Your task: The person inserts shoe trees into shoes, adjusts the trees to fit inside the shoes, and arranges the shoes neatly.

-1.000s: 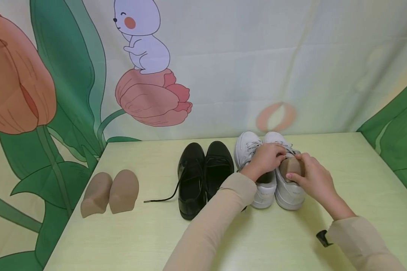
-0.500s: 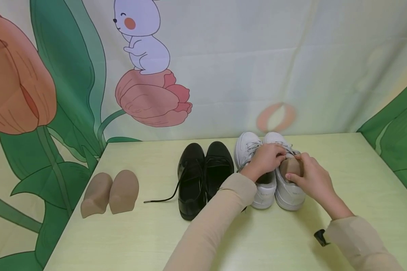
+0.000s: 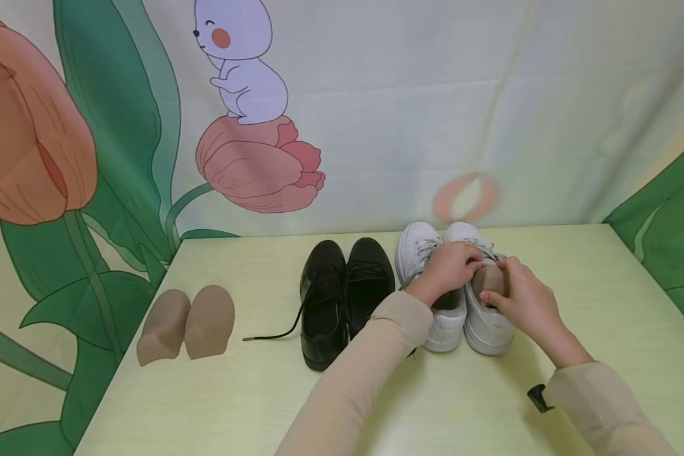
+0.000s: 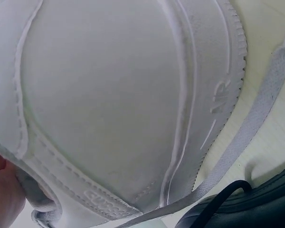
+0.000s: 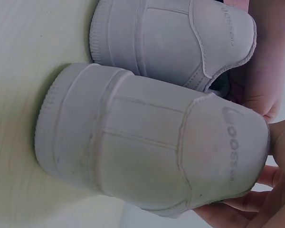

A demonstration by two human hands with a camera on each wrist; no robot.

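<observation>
A pair of white sneakers stands right of centre in the head view. At the opening of the right-hand sneaker, my left hand pinches the tongue below the laces with curled fingers. A tan moulded shoe insert sits partly in that opening. My right hand holds the insert, thumb near the heel and fingers at its far side; the right wrist view shows this hand behind the heel collar. The other white sneaker lies under my left wrist, its side filling the left wrist view.
Left of the white pair stand two black shoes, one lace trailing on the pale table. Two more tan inserts lie at the table's left. A printed cloth hangs behind.
Both hands stay at the right-hand white sneaker. My right hand and wrist have shifted very slightly left; the insert stays in the opening.
</observation>
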